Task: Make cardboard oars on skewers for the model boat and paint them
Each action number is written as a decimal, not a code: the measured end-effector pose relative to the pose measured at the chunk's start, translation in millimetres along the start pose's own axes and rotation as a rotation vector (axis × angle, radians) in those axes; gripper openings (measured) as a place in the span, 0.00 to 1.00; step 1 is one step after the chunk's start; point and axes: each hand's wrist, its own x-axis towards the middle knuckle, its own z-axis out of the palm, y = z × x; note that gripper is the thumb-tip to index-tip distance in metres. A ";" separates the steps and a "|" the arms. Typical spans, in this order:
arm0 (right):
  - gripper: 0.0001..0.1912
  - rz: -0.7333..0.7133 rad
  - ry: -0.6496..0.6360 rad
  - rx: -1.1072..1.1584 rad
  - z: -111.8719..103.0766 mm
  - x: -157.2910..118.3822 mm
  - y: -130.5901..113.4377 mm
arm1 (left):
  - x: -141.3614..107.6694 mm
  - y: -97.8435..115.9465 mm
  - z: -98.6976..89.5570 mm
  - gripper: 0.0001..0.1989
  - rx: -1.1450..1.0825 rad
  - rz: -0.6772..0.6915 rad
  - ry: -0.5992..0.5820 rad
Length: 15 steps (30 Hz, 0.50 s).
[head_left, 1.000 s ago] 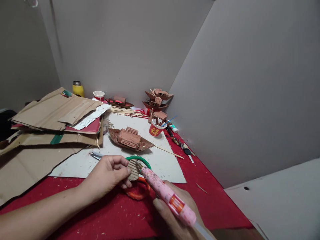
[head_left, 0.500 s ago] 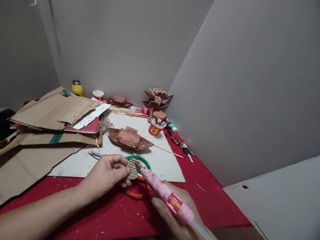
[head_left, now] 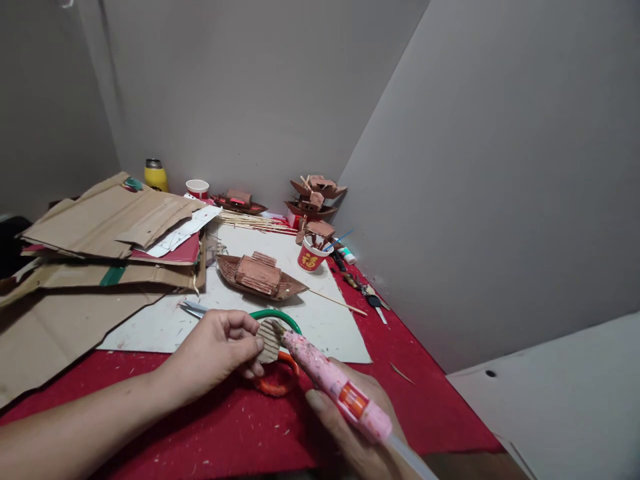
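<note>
Between thumb and fingers, my left hand [head_left: 220, 347] pinches a small rounded piece of corrugated cardboard [head_left: 269, 341]. A pink glue gun [head_left: 335, 383] with an orange window is held in my right hand [head_left: 355, 407]; its nozzle is at the upper part of the cardboard piece. Scissors with a green and an orange handle [head_left: 277, 388] lie behind and below the piece, their blades showing left of my left hand. Beyond the hands, a brown model boat [head_left: 257, 275] with a ridged roof sits on a white board [head_left: 330, 337].
Stacked cardboard sheets [head_left: 100, 230] fill the left side. A red cup [head_left: 314, 257] of brown pieces stands behind the boat. Thin sticks [head_left: 257, 221], more model boats [head_left: 313, 200], a yellow bottle [head_left: 156, 176] and a watch [head_left: 375, 303] are farther off. Walls rise behind and right.
The glue gun's nozzle has shifted slightly toward the upper left over the cardboard piece. The cardboard has turned a little, showing more of its ridged face. My left hand still pinches it.
</note>
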 end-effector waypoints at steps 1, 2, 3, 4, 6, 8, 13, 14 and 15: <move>0.17 0.000 0.002 -0.006 0.0 -0.2 0.4 | 0.1 0.2 0.2 0.13 0.001 0.001 0.004; 0.17 -0.005 0.000 -0.008 -0.1 -0.4 0.6 | 0.2 0.4 0.3 0.13 0.004 0.002 0.007; 0.17 -0.012 -0.006 -0.008 -0.2 -0.7 0.7 | 0.4 0.5 0.5 0.13 0.007 0.001 0.012; 0.17 -0.019 -0.017 -0.007 -0.4 -1.0 0.5 | 0.5 0.7 0.5 0.12 0.010 0.000 0.016; 0.16 -0.031 -0.041 -0.004 -0.9 -1.5 -0.8 | 0.8 1.0 0.6 0.12 0.014 -0.003 0.018; 0.16 -0.031 -0.052 0.004 -1.4 -1.7 -2.8 | 1.0 1.1 0.5 0.12 0.015 -0.003 0.018; 0.14 -0.005 -0.046 0.019 -2.7 -1.9 -4.1 | 0.3 -0.6 0.4 0.12 0.014 -0.003 0.014; 0.14 0.001 -0.038 0.017 -2.8 -2.0 -3.6 | 0.1 -1.1 0.2 0.12 0.015 -0.004 0.008; 0.13 0.003 -0.032 0.018 -2.8 -2.2 -3.0 | 0.0 -1.6 0.1 0.12 0.016 -0.005 0.003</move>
